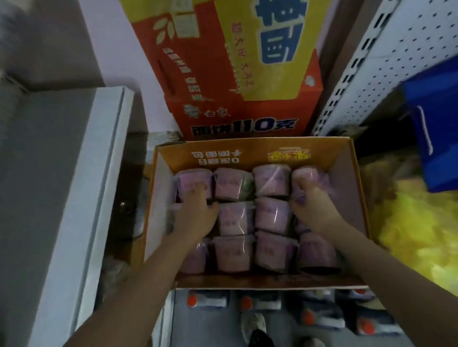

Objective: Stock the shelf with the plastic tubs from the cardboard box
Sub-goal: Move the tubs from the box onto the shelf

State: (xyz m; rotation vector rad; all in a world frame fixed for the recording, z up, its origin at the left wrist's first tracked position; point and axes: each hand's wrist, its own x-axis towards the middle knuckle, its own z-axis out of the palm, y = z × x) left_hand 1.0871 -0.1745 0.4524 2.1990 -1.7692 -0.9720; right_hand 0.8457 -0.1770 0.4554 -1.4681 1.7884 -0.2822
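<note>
Both hands reach into the cardboard box [336,152] of pink plastic tubs [269,214].
The left hand [195,216] lies over the left column, its fingers [195,192] close together with tips on the far-left tub [193,178]; blur hides whether they grip. The right hand [313,204] curls its fingers [303,189] round the far-right tub [324,182]. Beyond both sets of fingertips stands a red and yellow carton [234,55].

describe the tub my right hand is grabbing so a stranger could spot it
Find the open cardboard box with orange inner flaps, in front of the tall red and yellow carton. Pink tubs fill it in rows of four; take the far row's rightmost tub, in the corner. Unlike its neighbours, it has the right grip curled over its top.
</note>
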